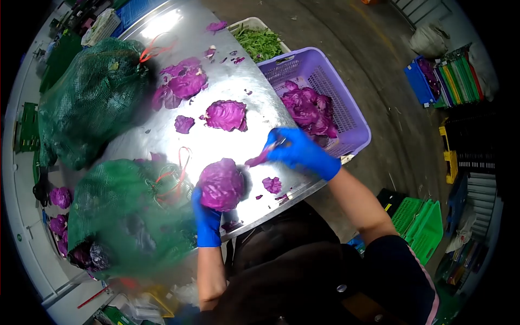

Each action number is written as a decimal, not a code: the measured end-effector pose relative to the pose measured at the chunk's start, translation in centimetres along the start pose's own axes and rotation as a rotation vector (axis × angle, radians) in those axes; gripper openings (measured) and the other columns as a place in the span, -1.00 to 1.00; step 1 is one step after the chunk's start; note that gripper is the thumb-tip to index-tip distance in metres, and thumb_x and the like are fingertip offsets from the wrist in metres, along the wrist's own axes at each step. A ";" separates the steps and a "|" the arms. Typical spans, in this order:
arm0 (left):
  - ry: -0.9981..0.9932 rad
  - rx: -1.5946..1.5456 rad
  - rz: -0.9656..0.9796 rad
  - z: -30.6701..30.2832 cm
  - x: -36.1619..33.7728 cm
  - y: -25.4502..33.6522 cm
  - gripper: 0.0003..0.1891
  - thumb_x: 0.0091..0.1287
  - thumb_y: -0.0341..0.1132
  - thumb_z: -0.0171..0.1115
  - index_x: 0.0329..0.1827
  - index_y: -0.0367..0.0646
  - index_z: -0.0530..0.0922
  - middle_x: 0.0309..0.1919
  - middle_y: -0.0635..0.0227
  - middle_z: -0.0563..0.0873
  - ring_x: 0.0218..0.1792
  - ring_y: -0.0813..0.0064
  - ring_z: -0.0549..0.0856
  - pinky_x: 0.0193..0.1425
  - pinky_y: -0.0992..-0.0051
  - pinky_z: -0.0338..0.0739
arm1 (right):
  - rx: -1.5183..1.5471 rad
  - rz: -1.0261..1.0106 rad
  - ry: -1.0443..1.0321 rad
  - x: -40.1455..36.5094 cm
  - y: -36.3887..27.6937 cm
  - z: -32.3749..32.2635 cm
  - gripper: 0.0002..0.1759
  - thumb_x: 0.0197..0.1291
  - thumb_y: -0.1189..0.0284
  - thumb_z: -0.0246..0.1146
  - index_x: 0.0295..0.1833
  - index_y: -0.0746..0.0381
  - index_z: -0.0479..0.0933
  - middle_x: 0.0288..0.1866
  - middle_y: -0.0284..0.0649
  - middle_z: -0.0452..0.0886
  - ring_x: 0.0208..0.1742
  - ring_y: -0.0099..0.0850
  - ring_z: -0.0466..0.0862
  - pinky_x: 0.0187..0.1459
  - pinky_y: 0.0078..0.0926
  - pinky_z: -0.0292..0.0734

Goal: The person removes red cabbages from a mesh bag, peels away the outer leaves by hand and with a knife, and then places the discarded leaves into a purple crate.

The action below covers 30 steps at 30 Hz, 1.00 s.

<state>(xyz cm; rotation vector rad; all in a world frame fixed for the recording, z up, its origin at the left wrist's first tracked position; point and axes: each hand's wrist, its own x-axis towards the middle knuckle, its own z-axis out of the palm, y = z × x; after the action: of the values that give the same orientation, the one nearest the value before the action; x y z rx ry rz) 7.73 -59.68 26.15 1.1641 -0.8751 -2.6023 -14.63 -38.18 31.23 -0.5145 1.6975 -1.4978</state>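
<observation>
A round red cabbage (221, 184) rests at the near part of the metal table. My left hand (207, 219), in a blue glove, is wrapped round its near left side. To the right of the head, my blue-gloved right hand (303, 154) is closed on a torn cabbage leaf (259, 157) pointing toward the cabbage. A small thin object shows between the right fingers, too small to name. Close to that hand lies a loose leaf scrap (272, 185). Farther back are a large cupped leaf piece (226, 115) and a small scrap (184, 124).
Two green mesh sacks, one full (95, 103) and one slack (124, 211), lie on the left. A purple crate (355, 122) holding cabbage leaves stands beyond the right edge of the table (260, 103). Behind it is a white crate (252, 23) of green leaves.
</observation>
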 end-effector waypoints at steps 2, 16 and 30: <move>-0.109 -0.193 -0.044 -1.4 0.5 -0.5 -0.22 0.37 0.22 0.01 0.52 -0.10 0.26 0.46 0.06 0.37 0.42 -0.01 0.40 0.49 -0.09 0.28 | -0.208 -0.015 0.187 0.5 0.5 -1.6 -0.68 0.13 0.41 0.46 -0.03 0.22 0.55 -0.39 -0.31 0.66 -0.32 -0.53 0.68 -0.29 -0.45 0.63; -0.131 1.822 0.810 4.9 -0.7 1.4 -0.27 0.27 0.10 0.21 0.50 0.07 0.31 0.37 0.28 0.48 0.34 0.20 0.49 0.51 0.13 0.28 | 0.200 0.058 -0.177 -0.4 -6.1 5.5 -0.70 0.09 0.40 0.52 -0.08 0.18 0.60 -0.49 -0.43 0.57 -0.58 -0.73 0.45 -0.53 -0.72 0.34; -0.056 1.455 0.619 -3.6 2.2 -3.9 -0.29 0.28 -0.01 0.29 0.49 0.05 0.30 0.41 0.31 0.42 0.44 0.22 0.36 0.58 0.18 0.12 | -0.224 -0.438 -0.015 0.1 -2.5 7.9 -0.23 0.13 0.35 0.49 0.46 0.08 0.37 0.08 -0.24 0.60 -0.09 -0.59 0.56 0.08 -0.60 0.49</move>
<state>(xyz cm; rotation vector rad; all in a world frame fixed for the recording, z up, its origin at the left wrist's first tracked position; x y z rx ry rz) 9.20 -58.87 20.64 0.6824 -2.7179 -1.2526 -9.05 -43.79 33.70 -1.0698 1.8297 -1.5991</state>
